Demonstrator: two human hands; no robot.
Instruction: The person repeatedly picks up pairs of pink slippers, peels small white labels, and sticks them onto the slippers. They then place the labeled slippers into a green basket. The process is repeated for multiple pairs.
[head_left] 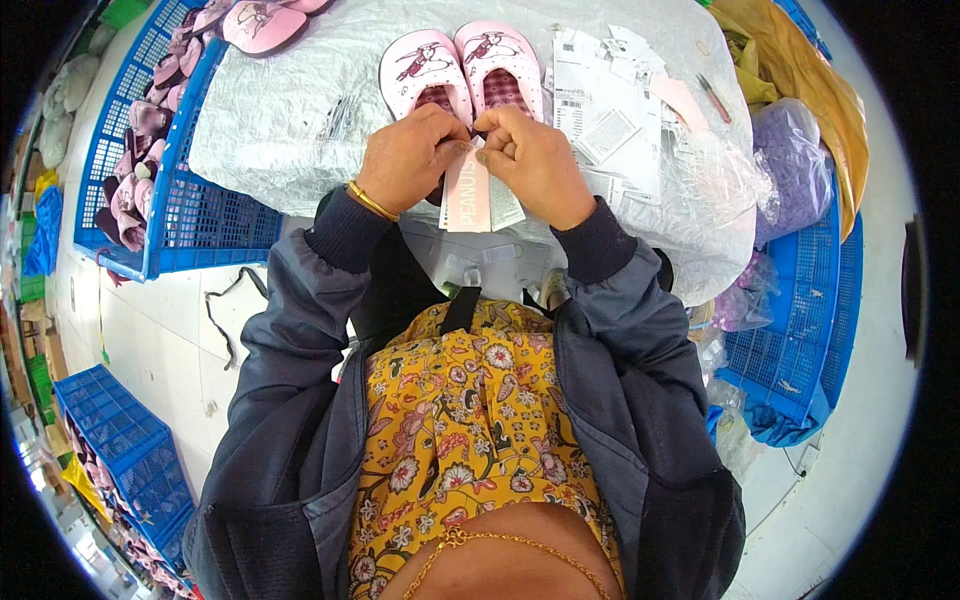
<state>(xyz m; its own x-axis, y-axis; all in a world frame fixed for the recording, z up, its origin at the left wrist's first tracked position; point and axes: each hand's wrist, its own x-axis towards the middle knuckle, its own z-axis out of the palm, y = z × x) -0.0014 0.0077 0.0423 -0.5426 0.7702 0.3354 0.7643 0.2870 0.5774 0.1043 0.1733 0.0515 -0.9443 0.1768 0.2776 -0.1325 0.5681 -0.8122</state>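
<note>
Both hands are up at the near edge of the desk (pixel 300 120), which is covered in a crinkled silver-white sheet.

Left hand (pixel 408 158): fingers curled shut, pinching the top of a pink hang tag (pixel 467 195). Gold bangle (pixel 372 201) on that wrist.
Right hand (pixel 533 163): fingers also curled shut, pinching at the same spot from the other side, thumb tips of both hands nearly touching.

The tag hangs down between the two hands, below the fingertips, long side vertical. A second, paler tag (pixel 505 205) sits just behind it on the right, partly overlapped.

Directly beyond the hands: a pair of pink slippers (pixel 462 72) side by side, toes pointing away from the person, heels partly hidden by the knuckles. Cannot tell whether the tag is attached to a slipper.

Right of the slippers: a loose pile of white paper labels (pixel 605 100) on the desk, just beside the right hand. A pink pen-like tool (pixel 713 98) lies further right.

Left: blue plastic crate (pixel 200 220) touching the desk edge, holding more pink slippers. Another blue crate (pixel 800 300) to the right, with a purple plastic bag (pixel 795 160) above it.
</note>
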